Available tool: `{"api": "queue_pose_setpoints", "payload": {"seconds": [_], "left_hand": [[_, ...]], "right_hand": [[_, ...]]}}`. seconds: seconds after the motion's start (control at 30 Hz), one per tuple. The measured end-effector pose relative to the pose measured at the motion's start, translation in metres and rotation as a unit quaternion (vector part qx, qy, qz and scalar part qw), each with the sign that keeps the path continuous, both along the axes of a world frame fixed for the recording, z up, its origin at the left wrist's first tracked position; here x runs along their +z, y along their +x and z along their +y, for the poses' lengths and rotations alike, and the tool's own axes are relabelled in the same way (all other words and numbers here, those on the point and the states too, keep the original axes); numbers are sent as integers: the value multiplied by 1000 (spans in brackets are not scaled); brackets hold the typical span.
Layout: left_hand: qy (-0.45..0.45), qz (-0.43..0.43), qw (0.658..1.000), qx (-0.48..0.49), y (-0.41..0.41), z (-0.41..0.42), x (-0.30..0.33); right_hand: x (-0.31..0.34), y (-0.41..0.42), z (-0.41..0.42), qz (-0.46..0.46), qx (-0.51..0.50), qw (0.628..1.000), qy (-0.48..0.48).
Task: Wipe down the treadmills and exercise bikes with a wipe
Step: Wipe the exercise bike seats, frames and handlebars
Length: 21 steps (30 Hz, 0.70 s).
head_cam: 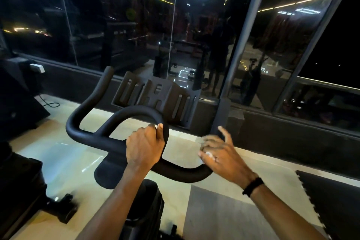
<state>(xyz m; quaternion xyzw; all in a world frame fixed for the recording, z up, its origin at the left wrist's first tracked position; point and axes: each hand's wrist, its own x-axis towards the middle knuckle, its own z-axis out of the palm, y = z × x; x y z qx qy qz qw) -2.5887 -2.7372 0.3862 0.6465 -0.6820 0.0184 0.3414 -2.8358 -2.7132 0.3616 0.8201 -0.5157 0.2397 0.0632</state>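
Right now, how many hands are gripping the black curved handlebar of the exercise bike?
1 for certain. The left hand grips the black curved handlebar at its centre loop. The right hand is at the bar's right end with a whitish wipe, too blurred to judge its grip.

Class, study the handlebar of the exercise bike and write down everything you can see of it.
The handlebar is a matte black bar, seemingly rubber-coated, bent into a central loop with horns curving up; the left horn rises toward the window. It sits in front of a slotted black holder. The left hand grips the loop. The right hand, blurred, holds a pale wipe at the right end.
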Motion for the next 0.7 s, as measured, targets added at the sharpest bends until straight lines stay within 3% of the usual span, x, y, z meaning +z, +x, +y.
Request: {"api": "queue_pose_setpoints", "payload": {"seconds": [0.1, 0.27, 0.4, 0.53, 0.63, 0.7], "left_hand": [[1, -2, 1000, 0, -1, -1, -1], [-19, 2, 1000, -4, 0, -1, -3], [-5, 4, 1000, 0, -2, -1, -3], [-4, 12, 1000, -9, -1, 0, -2], [-2, 21, 1000, -18, 2, 0, -3], [0, 33, 999, -22, 2, 0, -3]], "right_hand": [[-2, -7, -11, -44, -50, 998, -18], [-29, 37, 23, -214, -93, 972, -28], [-48, 83, 60, -194, -78, 977, -33], [-42, 66, 65, -157, -43, 987, 13], [-26, 35, 46, -187, -99, 977, 22], [-20, 24, 37, -159, -139, 977, 36]]}}
